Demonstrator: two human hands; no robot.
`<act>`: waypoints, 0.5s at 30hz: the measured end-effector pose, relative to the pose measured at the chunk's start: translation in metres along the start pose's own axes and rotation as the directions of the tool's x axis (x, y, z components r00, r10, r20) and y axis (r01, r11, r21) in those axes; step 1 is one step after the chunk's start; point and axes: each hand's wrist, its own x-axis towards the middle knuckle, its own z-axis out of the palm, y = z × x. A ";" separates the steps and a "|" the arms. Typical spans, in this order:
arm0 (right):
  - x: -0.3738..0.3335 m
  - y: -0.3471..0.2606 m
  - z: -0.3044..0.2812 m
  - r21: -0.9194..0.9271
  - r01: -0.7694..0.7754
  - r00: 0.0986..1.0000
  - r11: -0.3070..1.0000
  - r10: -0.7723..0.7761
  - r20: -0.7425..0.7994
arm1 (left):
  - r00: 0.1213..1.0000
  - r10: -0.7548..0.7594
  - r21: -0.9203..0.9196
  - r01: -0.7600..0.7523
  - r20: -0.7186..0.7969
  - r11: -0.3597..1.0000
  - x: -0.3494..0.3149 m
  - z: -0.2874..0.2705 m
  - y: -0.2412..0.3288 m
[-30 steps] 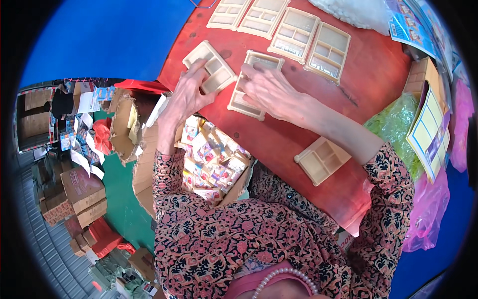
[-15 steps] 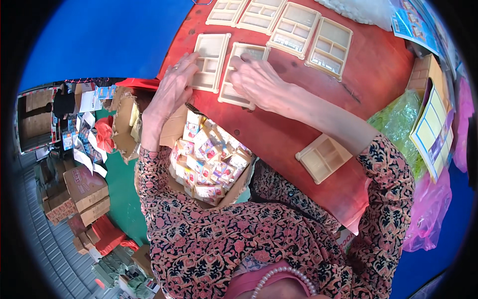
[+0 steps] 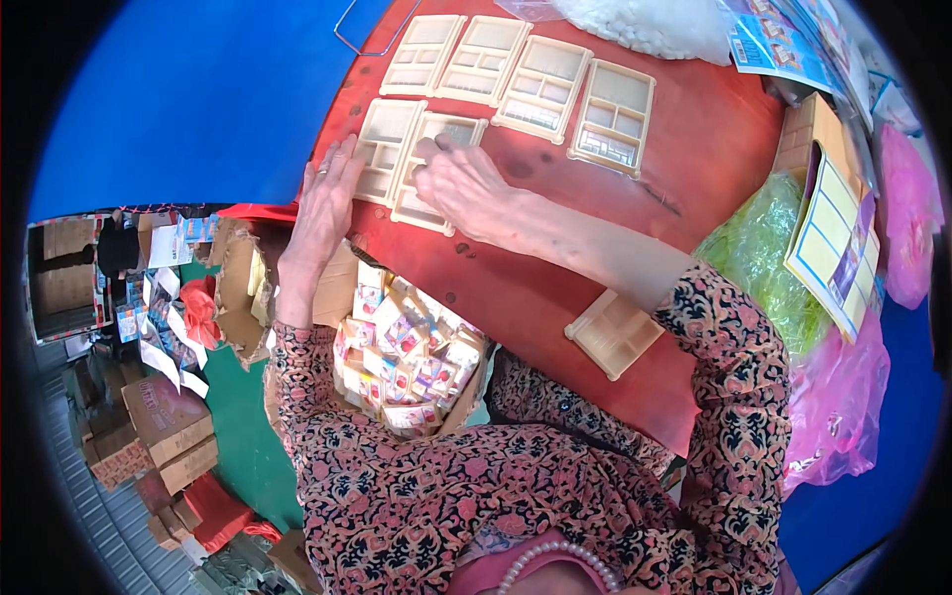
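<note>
Two cream plastic compartment trays lie side by side on the red table in front of me. My left hand (image 3: 330, 188) rests with outstretched fingers along the outer edge of the left tray (image 3: 394, 121). Over the right tray (image 3: 421, 208) my right hand (image 3: 464, 188) is closed, its fingers bent down into the tray's middle. Whatever its fingertips hold, if anything, is hidden behind the hand. Beyond these two, several like trays stand in a row, among them one with clear pieces in its lower compartments (image 3: 607, 147). Another cream tray (image 3: 613, 332) lies apart, below my right forearm.
An open carton (image 3: 474, 402) of small printed packets stands below the table's near left edge. On the right are green clear plastic wrap (image 3: 759, 243), a cardboard box (image 3: 808, 139) and pink bags (image 3: 843, 416). A bag of white pieces (image 3: 650, 25) lies at the back.
The two near trays now lie closer together, their gap nearly closed. Both hands stay at them, the right still bent over its tray. The whole view has shifted a little.
</note>
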 end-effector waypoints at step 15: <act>-0.167 -0.014 -0.119 0.094 -0.264 0.909 0.960 0.215 0.356 | 0.991 0.133 -0.163 -0.136 -0.028 0.977 -0.016 0.020 0.067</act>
